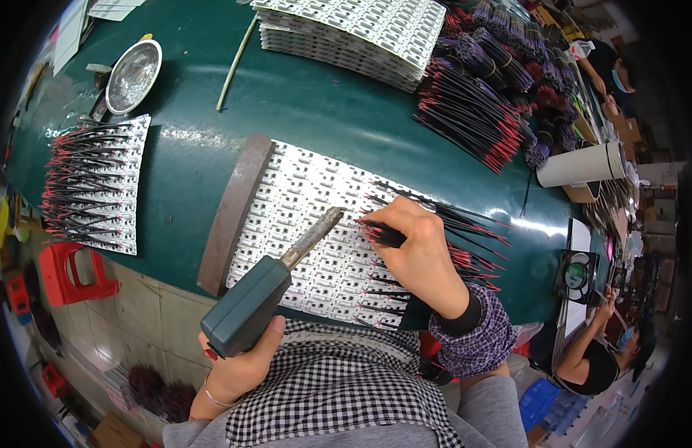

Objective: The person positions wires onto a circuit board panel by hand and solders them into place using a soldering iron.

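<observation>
Nearest, left hand (238, 366) clamped on the green handle of a soldering iron (275, 287), tip angled up toward the white panel of small circuit boards (301, 216) lying on the dark green bench (316, 104). Right hand (417, 250) pinched shut on a bundle of black wires with red ends (443, 239), pressing one lead down onto the panel just beside the iron's tip. Judged mid-soldering, one row partly wired (finished leads fanned along the panel's right edge); next move likely calling for the tip and a wire end brought together on a bare pad. Brown bar (234, 213) set along the panel's left edge. Further left, a wired panel (100, 183) and a round metal dish (133, 75). Beyond, a stack of white panels (353, 33) and heaped wire bundles (495, 82), a white roll (581, 164) at the right. No readable labels or signs.
</observation>
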A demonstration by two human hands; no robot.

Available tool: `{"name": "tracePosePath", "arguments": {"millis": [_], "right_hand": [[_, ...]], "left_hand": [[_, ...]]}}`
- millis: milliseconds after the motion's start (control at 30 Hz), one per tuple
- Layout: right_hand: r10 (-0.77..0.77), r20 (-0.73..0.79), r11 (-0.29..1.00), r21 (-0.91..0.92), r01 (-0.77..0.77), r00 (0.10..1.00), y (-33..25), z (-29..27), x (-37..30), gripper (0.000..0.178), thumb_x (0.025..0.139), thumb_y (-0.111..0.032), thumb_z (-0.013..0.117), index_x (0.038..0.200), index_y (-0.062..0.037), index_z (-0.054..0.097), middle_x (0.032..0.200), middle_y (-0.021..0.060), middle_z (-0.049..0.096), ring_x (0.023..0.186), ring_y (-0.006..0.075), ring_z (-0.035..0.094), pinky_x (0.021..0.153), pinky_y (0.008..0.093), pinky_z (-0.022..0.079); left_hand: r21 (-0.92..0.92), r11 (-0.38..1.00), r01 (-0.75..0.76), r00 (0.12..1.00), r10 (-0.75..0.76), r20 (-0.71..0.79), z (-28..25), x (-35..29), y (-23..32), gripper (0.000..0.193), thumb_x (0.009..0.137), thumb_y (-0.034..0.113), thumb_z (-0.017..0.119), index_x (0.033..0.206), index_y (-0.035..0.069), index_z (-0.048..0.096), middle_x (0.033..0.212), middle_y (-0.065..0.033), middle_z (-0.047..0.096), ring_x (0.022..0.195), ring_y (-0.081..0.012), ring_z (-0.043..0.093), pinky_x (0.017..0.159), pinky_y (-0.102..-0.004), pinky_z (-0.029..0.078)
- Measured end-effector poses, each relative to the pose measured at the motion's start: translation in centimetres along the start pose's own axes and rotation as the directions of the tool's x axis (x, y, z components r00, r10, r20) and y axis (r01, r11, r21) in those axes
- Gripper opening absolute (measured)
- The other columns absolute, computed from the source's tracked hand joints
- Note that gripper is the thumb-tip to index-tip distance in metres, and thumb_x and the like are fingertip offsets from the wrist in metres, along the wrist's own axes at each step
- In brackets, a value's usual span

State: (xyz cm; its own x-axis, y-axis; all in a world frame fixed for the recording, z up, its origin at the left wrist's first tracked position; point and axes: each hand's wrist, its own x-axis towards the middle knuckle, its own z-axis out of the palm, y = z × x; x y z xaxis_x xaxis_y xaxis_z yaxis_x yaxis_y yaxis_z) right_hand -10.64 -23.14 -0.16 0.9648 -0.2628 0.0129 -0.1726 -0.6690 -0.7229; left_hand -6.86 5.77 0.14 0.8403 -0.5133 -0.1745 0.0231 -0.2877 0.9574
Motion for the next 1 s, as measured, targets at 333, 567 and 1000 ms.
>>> {"name": "tracePosePath", "arguments": {"millis": [333,567,1000], "right_hand": [[0.092,-0.031,0.994,0.061,-0.090,0.995,-0.4,0.3,0.3,0.026,0.070,0.008,0.069,0.096,0.0050,0.067,0.091,0.0202,0.070,0.086,0.0398,0.069,0.074,0.0424,0.054],[0.123,-0.057,0.986,0.119,-0.116,0.991,0.2,0.1,-0.4,0.026,0.073,0.011,0.068,0.099,0.0063,0.068,0.084,0.0177,0.071,0.069,0.0196,0.069,0.064,0.0318,0.053],[0.152,-0.026,0.987,0.061,-0.150,0.988,-0.1,0.3,0.1,0.028,0.071,0.000,0.076,0.098,0.0033,0.069,0.084,0.0213,0.071,0.078,0.0390,0.071,0.068,0.0429,0.054]], "left_hand": [[-0.007,0.997,-0.072,0.995,0.071,-0.063,0.9,1.6,0.2,0.026,0.080,0.003,0.078,0.105,-0.006,0.072,0.088,-0.0098,0.071,0.069,-0.0145,0.066,0.061,-0.0275,0.052],[-0.001,1.000,-0.031,0.997,0.031,-0.073,0.9,1.4,0.5,0.028,0.081,0.003,0.079,0.107,-0.006,0.071,0.089,-0.0110,0.070,0.072,-0.0157,0.066,0.062,-0.0282,0.052],[-0.015,0.999,-0.051,0.999,0.051,-0.011,1.1,1.8,0.7,0.022,0.080,-0.001,0.077,0.100,-0.006,0.071,0.089,-0.0120,0.069,0.071,-0.0170,0.065,0.060,-0.0297,0.050]]}}
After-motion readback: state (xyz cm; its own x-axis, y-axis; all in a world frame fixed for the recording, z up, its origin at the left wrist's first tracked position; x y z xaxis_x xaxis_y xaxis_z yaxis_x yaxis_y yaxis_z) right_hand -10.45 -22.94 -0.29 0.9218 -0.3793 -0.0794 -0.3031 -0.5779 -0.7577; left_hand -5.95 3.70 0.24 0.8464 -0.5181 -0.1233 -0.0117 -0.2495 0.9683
